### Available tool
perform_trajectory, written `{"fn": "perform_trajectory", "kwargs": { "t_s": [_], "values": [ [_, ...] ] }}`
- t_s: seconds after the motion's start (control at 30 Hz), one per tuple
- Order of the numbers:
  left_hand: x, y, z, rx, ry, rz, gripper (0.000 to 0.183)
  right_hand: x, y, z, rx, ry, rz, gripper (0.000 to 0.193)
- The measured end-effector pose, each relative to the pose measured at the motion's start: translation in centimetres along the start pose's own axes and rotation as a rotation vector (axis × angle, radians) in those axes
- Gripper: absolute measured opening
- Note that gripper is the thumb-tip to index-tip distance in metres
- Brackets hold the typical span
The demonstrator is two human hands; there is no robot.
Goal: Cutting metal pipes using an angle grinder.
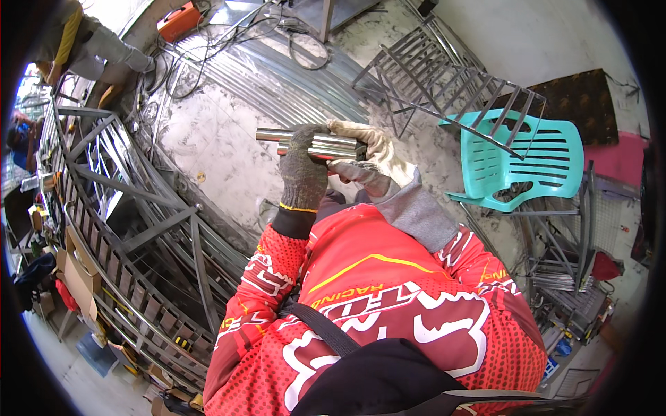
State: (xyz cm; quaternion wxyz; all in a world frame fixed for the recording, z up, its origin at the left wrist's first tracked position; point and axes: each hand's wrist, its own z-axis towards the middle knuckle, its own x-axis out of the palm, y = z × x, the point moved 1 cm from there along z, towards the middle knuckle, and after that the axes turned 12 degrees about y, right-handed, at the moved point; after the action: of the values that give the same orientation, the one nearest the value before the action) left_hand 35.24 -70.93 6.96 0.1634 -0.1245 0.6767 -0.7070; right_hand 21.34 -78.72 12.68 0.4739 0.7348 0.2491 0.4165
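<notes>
Long metal bars (257, 76) lay across the floor on the far side of the hands, with dark cables (305, 67) looped over their far end and an orange box (179, 22) beyond, to the left. A grey metal rack (132, 186) filled the left side, more lengths of metal lying along it, and a cardboard box (78, 277) stood past its outer edge. Another person (97, 41) was partly visible at the far left. On the right, a teal plastic chair (474, 186) and the ladder-like metal frame (454, 90) overlapping it stood in the way of the wall side.

The short shiny metal tubes (333, 145) were in front of the red shirt (374, 243), lying crosswise between both hands. The left hand (305, 159), in a dark glove, was clamped around them, their left ends sticking out past it. The right hand (374, 156), in a pale glove, was closed on their right end, fingers on the far side and thumb on the near side.

There were one chair, one orange box, one other person and two gloved hands; at least two tubes showed, the exact number hidden by the gloves.
</notes>
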Motion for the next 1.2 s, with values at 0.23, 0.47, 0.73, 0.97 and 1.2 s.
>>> {"fn": "perform_trajectory", "kwargs": {
  "t_s": [0.23, 0.47, 0.73, 0.97, 1.2],
  "values": [
    [0.3, -2.2, 2.1, -0.279, -0.087, -1.007, 0.018, 0.4, 0.5, 1.2, -0.019, 0.003, 0.081, 0.076],
    [0.4, -1.4, 7.0, -0.209, -0.100, -1.343, 0.026, -2.0, -0.3, 5.0, -0.101, -0.035, 0.014, 0.065],
    [1.2, -1.1, 17.7, -0.231, -0.178, -1.231, 0.025, -7.7, 2.7, 13.4, -0.209, 0.001, 0.035, 0.061],
    [3.5, -2.2, 26.0, -0.240, -0.197, -1.236, 0.016, -13.0, 7.7, 17.9, -0.180, -0.028, 0.139, 0.065],
    [3.5, -1.9, 32.2, -0.246, -0.161, -1.258, 0.024, -16.9, 10.6, 21.9, -0.059, -0.029, 0.082, 0.078]
  ]
}}
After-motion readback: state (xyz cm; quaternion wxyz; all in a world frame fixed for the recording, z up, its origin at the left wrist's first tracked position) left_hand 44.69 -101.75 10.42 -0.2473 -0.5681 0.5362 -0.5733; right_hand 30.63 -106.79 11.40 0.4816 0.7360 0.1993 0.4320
